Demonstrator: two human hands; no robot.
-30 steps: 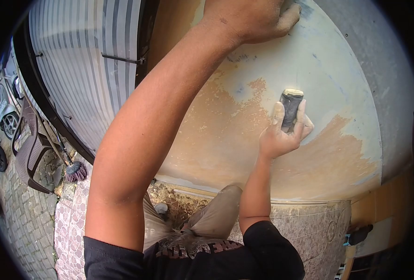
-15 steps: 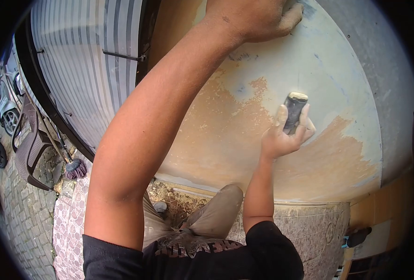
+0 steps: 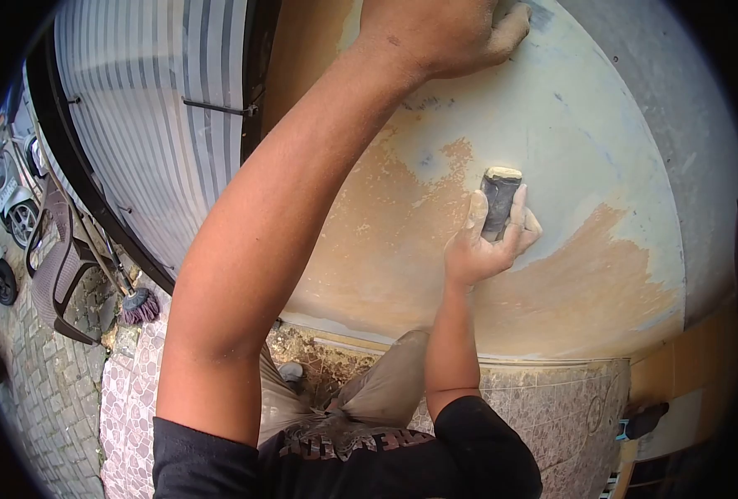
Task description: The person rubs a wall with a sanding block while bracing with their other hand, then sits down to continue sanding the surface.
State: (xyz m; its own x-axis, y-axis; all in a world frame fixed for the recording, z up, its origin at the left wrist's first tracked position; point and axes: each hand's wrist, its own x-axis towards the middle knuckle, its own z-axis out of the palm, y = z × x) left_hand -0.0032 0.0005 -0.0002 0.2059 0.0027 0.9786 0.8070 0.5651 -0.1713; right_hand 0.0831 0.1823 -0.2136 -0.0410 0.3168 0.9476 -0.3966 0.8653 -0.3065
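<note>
My right hand (image 3: 487, 256) is closed round a dark sanding block (image 3: 500, 212) with a pale, dusty end, held upright by thumb and fingers. The block is against the wall (image 3: 552, 274), which has smooth grey-white patches and worn tan areas. Pale dust coats the right fingers. At the top, my left hand (image 3: 448, 40) is by the upper part of the wall, its thumb stretched out to the right beside a grey smudge. The frame's top edge cuts off its other fingers, so I cannot see whether it holds anything.
To the left, a striped panel (image 3: 148, 108) in a dark frame has a black handle (image 3: 215, 106). Beyond it are a woven brown chair (image 3: 61, 266), a purple-bristled brush (image 3: 140, 305) and parked motorbikes (image 3: 11, 200). Below lies stone-patterned paving (image 3: 543, 407).
My right hand and the sanding block have shifted left across the wall. My left hand is slightly further left in view, and the whole view has turned a little.
</note>
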